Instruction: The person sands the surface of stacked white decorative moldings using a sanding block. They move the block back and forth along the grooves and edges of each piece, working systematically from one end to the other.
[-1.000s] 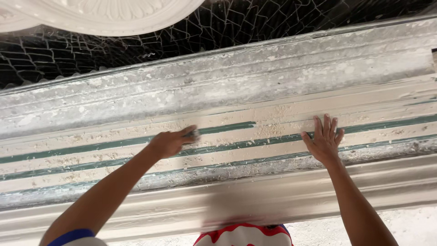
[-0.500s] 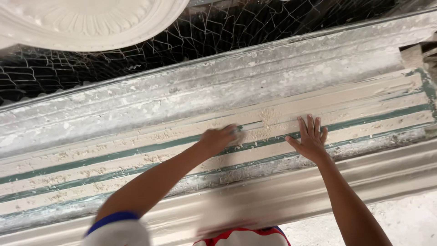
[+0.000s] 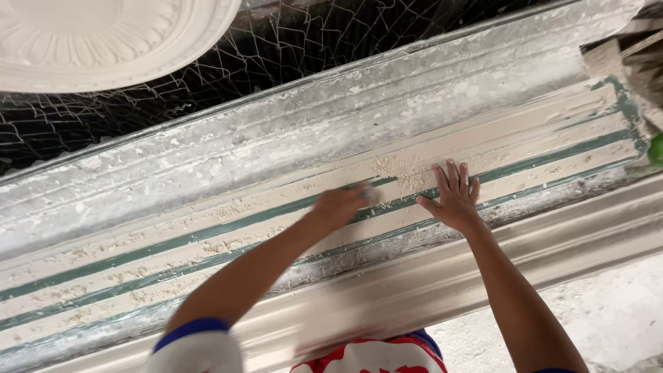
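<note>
Head view, looking down: nearest the camera, a red-and-white shirt (image 3: 369, 356) and a white sleeve with a blue cuff (image 3: 195, 342) sit at the bottom edge. Two bare arms reach up to a long plaster moulding (image 3: 207, 173) with green stripes. Left hand (image 3: 343, 205) is curled and blurred against a green stripe; what its fingers grip cannot be told. Right hand (image 3: 454, 197) lies flat just beside it, fingers spread on the plaster. Beyond, wire mesh (image 3: 311, 41) covers a dark gap, and a round white ceiling rose (image 3: 103, 38) lies farthest.
</note>
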